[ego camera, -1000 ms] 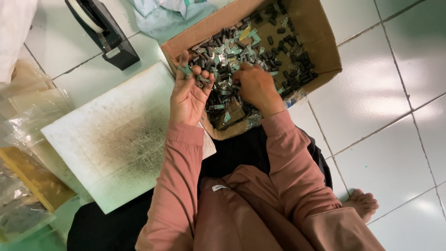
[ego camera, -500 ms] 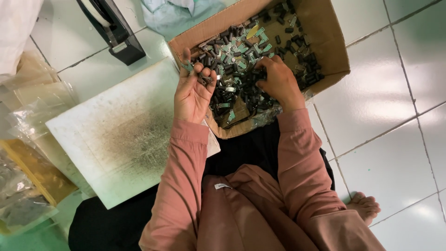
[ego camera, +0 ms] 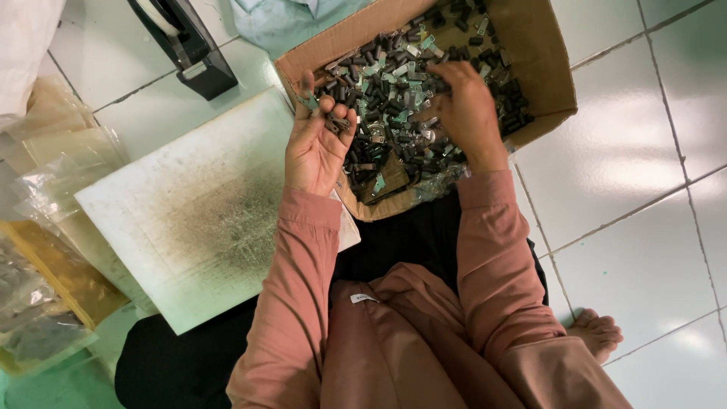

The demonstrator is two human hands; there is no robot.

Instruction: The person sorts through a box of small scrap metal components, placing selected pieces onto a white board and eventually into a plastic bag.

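Note:
An open cardboard box (ego camera: 545, 53) on the tiled floor holds a heap of small dark and pale-green metal parts (ego camera: 401, 91). My left hand (ego camera: 318, 140) is palm up at the box's left edge, cupping a few of those parts in its curled fingers. My right hand (ego camera: 466, 110) is palm down inside the box, with its fingers buried in the heap. Whether it grips anything is hidden. Both arms wear pink sleeves.
A worn white board (ego camera: 189, 220) lies left of the box. Beyond it stands a black tape dispenser (ego camera: 185, 45). Several clear plastic bags (ego camera: 45, 250) pile up at the far left. A bare foot (ego camera: 598, 333) rests on the white tiles at lower right.
My right hand has shifted from the near left part of the heap toward the box's middle and right. The left hand stays at the box edge with parts in it.

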